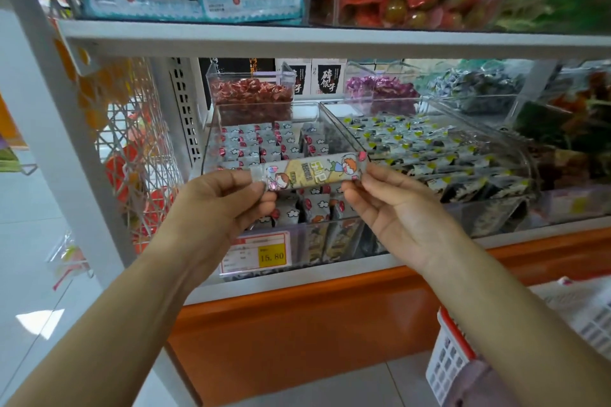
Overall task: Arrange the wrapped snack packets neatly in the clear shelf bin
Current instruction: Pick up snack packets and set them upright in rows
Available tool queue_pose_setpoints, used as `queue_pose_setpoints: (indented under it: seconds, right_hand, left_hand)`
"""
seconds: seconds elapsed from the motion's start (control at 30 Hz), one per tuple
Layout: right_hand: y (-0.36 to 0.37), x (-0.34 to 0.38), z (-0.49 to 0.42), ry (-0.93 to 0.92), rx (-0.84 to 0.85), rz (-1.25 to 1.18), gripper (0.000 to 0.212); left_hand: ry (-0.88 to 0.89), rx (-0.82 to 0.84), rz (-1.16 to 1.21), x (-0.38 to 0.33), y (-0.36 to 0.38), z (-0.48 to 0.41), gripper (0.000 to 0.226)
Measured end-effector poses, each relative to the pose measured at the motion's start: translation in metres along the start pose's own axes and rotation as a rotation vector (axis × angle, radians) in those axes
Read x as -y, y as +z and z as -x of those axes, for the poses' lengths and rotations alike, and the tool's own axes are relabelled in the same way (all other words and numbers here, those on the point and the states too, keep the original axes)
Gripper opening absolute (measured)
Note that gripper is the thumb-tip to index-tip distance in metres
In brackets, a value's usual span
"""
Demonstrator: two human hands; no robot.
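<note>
A long wrapped snack packet (314,170) with cartoon figures is held level in front of the clear shelf bin (211,129). My left hand (218,198) pinches its left end and my right hand (390,205) pinches its right end. Inside the bin lie several small silver packets (258,142) with red and white marks, lined up in rows at the back and standing looser near the front. The packet and my hands hide the bin's middle.
A second clear bin (515,142) of dark green-and-yellow packets stands to the right. A price tag (256,253) hangs below the bin. The upper shelf board (330,38) runs overhead. A white basket (453,360) sits low right, a wire rack (139,155) at left.
</note>
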State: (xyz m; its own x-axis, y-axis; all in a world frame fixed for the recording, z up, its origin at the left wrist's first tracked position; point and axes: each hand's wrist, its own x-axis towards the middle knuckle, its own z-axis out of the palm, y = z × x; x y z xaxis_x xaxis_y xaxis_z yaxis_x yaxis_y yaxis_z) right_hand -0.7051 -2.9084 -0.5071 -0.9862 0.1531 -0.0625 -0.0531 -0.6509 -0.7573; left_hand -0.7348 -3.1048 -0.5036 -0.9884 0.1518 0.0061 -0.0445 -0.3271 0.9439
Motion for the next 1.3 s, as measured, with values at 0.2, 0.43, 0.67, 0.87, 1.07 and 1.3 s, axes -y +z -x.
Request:
queue_pose_setpoints:
  seconds: [0.2,0.43,0.67,0.87,1.07,1.3]
  right_hand:
    - [-0.001,0.000,-0.001,-0.070,-0.025,0.079,0.018]
    - [-0.003,-0.001,0.001,-0.255,0.046,0.379,0.010]
    - [-0.004,-0.007,0.000,-0.327,0.120,0.597,0.024]
    - [-0.002,-0.007,0.002,-0.321,0.129,0.663,0.015]
    - [0.001,-0.007,0.004,-0.352,0.098,0.683,0.014]
    - [0.001,-0.011,0.002,-0.540,0.033,0.920,0.021]
  left_hand:
    - [0.039,0.077,-0.035,-0.001,-0.002,0.001,0.017]
    - [0.123,0.112,-0.242,0.003,-0.006,0.002,0.016]
    - [0.064,0.106,-0.259,0.005,-0.005,0.001,0.023]
    - [0.159,0.113,-0.439,0.002,-0.002,0.005,0.025]
    - [0.222,0.118,-0.560,-0.002,0.001,0.011,0.028]
    - [0.224,0.116,-0.604,0.000,0.005,0.012,0.013]
